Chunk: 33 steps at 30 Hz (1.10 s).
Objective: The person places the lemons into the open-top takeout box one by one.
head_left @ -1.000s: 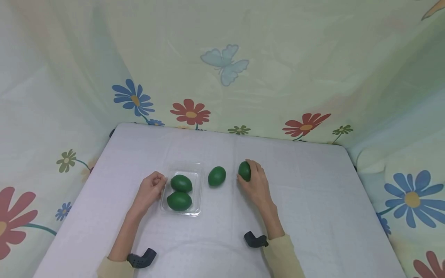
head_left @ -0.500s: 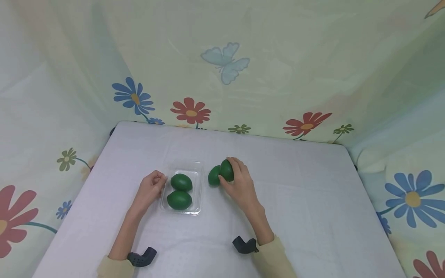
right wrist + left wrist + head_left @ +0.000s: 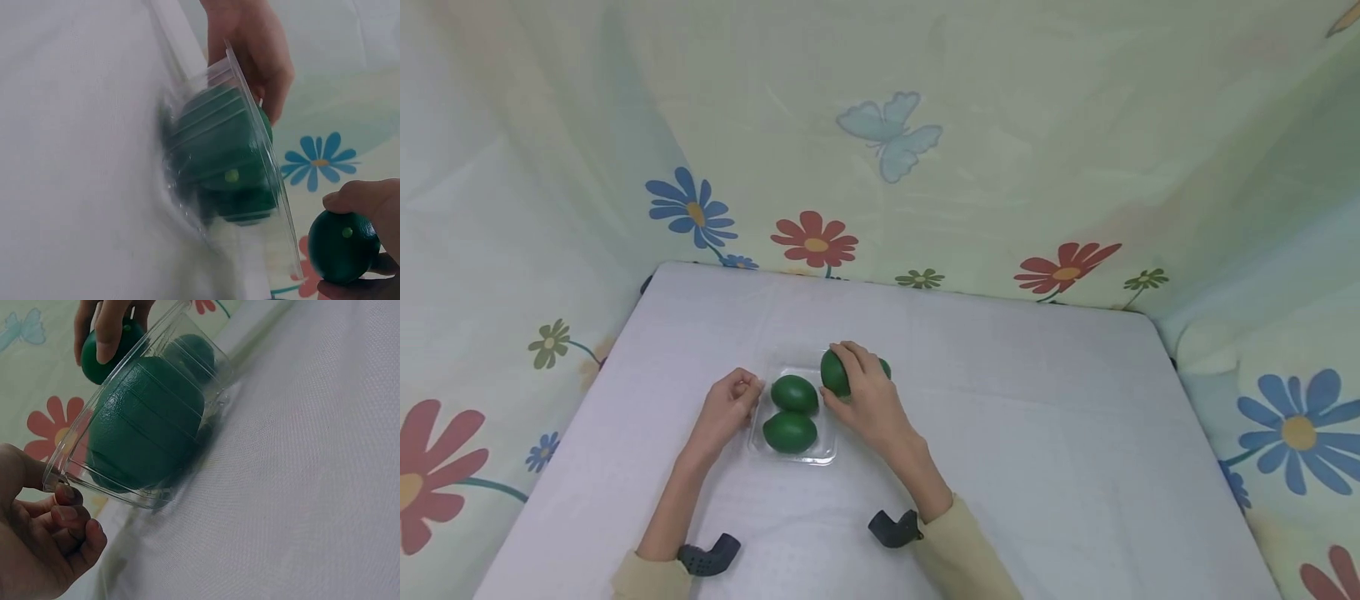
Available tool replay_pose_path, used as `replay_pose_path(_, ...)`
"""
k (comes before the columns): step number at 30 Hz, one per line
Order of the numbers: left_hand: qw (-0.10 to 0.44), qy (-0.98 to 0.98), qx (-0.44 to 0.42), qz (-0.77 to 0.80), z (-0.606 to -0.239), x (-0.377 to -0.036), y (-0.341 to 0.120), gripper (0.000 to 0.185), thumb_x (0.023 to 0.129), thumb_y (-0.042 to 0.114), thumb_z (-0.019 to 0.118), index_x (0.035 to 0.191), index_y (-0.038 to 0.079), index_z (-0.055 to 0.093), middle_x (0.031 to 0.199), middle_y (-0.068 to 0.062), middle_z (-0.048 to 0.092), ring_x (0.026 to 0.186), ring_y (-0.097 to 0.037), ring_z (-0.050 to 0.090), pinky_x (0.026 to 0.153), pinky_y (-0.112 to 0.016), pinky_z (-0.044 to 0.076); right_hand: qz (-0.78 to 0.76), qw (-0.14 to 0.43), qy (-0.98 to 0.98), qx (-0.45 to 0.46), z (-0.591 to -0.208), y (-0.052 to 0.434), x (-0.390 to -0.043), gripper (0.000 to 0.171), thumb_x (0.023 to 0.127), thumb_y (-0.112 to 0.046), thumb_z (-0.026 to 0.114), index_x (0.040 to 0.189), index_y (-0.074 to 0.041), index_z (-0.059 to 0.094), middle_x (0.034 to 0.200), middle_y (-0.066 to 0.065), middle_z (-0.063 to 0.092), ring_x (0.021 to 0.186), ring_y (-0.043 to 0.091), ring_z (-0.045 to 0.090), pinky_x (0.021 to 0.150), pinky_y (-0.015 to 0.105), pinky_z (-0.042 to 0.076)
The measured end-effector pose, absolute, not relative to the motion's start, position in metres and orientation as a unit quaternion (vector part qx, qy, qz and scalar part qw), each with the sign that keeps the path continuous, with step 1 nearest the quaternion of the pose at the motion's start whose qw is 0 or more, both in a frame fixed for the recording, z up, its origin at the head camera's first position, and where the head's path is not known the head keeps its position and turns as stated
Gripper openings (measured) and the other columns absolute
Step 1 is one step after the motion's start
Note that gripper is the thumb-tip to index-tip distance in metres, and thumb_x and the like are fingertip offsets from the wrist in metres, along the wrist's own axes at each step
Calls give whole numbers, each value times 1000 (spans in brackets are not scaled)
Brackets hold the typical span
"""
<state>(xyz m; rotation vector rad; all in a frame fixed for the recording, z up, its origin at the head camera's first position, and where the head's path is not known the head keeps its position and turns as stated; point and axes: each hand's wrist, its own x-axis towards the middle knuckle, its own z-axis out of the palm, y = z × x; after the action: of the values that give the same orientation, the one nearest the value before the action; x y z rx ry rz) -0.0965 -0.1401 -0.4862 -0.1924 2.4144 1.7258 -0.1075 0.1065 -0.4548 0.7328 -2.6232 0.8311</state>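
Observation:
A clear plastic container [image 3: 820, 460] stands on the table with two green limes [image 3: 789, 432] lying in it, one behind the other. My left hand [image 3: 724, 410] pinches the container's left rim between thumb and fingers, as the left wrist view shows at the rim [image 3: 57, 478]. With thumb and fingertips my right hand [image 3: 876, 410] grips another lime [image 3: 342, 247], held above the container's far right corner. A further lime [image 3: 886, 367] sits on the table to the right, mostly hidden behind the right hand in the head view.
White cloth covers the table [image 3: 1037, 433]. A flower-printed curtain [image 3: 970, 167] hangs along its back and sides. Dark wrist devices [image 3: 709, 556] are worn on both forearms.
My right hand has carried its lime leftward, past the lime lying on the table, to the container's right edge. The left hand and the container have stayed in place.

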Motion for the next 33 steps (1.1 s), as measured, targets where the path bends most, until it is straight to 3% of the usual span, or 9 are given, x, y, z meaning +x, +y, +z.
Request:
replay_pose_path(14,88,814,-74,569,-487,-99,-139,27,107,24,56,113,-2,59,78,-6,60,65,-12,50,59,-23,46,227,101,-924,292,-460,85,-122,61,90,-23,82,142,-4,55,141,19,57,123,35,61,102,44,53)
replay_pose_path(33,87,812,-75,572,-488,-98,-139,26,106,24,56,114,-1,59,76,-3,57,64,-11,49,58,-22,44,229,83,-926,287,-464,85,-128,56,92,-26,79,142,-10,57,142,17,58,124,34,60,105,47,50)
